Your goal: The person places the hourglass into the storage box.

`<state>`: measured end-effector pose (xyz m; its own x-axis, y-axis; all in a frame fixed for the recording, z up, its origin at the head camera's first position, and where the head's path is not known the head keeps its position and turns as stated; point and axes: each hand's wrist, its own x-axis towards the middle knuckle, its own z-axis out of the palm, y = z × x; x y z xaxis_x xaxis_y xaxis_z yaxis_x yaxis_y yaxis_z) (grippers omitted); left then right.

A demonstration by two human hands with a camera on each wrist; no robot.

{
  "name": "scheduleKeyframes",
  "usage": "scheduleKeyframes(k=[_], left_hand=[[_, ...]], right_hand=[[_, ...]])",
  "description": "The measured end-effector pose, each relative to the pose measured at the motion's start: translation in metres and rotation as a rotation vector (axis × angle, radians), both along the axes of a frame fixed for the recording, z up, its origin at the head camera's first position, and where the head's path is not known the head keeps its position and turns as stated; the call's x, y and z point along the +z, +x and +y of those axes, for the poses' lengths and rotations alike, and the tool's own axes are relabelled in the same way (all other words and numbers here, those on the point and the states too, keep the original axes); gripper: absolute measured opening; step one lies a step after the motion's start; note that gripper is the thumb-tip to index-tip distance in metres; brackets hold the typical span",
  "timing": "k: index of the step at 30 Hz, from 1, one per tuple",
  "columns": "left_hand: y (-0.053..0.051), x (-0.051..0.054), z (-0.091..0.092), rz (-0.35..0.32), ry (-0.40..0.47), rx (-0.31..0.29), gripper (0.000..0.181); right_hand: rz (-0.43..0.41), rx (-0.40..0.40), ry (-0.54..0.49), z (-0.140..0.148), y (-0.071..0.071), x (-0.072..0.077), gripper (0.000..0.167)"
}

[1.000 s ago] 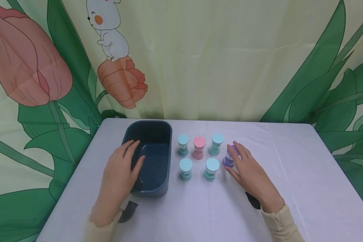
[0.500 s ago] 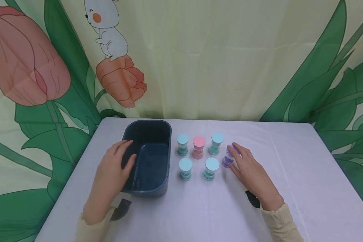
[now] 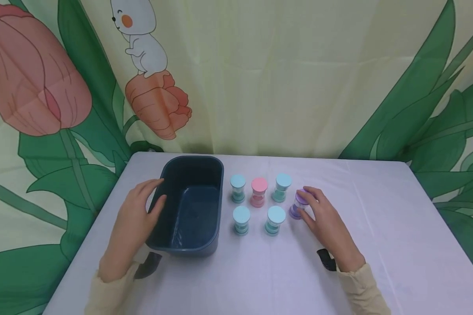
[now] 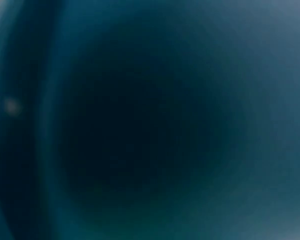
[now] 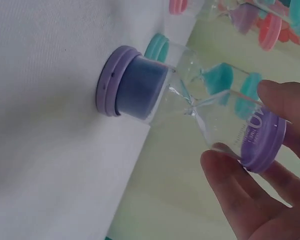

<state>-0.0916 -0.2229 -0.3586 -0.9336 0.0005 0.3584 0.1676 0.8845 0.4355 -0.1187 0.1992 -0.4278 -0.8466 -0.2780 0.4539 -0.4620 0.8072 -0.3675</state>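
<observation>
A purple-capped hourglass stands at the right end of a group of hourglasses. My right hand holds it near the top. In the right wrist view, thumb and fingers lie around its upper purple cap, and the dark purple sand sits in the lower bulb, close to the cloth. My left hand is at the left rim of a dark blue basin, fingers extended and thumb apart. Whether it touches the rim is unclear. Only blurred dark blue fills the left wrist view.
Left of the purple one stand a pink hourglass and several turquoise ones, among them a front turquoise hourglass. All are right of the basin on a white-clothed table. A printed curtain hangs behind the table.
My left hand has moved left, from over the basin's inside to its left rim. The right hand's fingers have drawn closer around the purple hourglass's top, which stays in about the same place.
</observation>
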Motion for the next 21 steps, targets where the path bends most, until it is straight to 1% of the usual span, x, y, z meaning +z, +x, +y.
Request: scheduleKeyframes(k=[4,8,11,13,16,19,21], left_hand=[[-0.005,-0.001,-0.008,-0.039,0.023,0.004,0.042],[-0.008,0.0,-0.016,-0.072,0.066,-0.02,0.045],[-0.01,0.002,-0.021,-0.127,0.11,-0.035,0.049],[-0.011,0.003,-0.023,-0.178,0.134,-0.037,0.053],[-0.013,0.001,-0.026,-0.242,0.141,-0.042,0.056],[-0.016,-0.002,-0.029,-0.281,0.147,-0.049,0.056],[-0.017,-0.004,-0.031,-0.295,0.165,-0.051,0.054]], right_hand=[[-0.015,-0.014,-0.044,0.0,-0.002,-0.003,0.051],[-0.079,-0.03,-0.066,-0.002,-0.003,-0.009,0.05],[-0.125,-0.037,-0.078,-0.003,-0.003,-0.012,0.049],[-0.135,-0.04,-0.092,-0.003,-0.004,-0.014,0.049],[-0.138,-0.039,-0.118,-0.003,-0.005,-0.014,0.049],[-0.146,-0.023,-0.143,-0.003,-0.007,-0.015,0.049],[-0.154,-0.013,-0.158,-0.003,-0.007,-0.015,0.049]])
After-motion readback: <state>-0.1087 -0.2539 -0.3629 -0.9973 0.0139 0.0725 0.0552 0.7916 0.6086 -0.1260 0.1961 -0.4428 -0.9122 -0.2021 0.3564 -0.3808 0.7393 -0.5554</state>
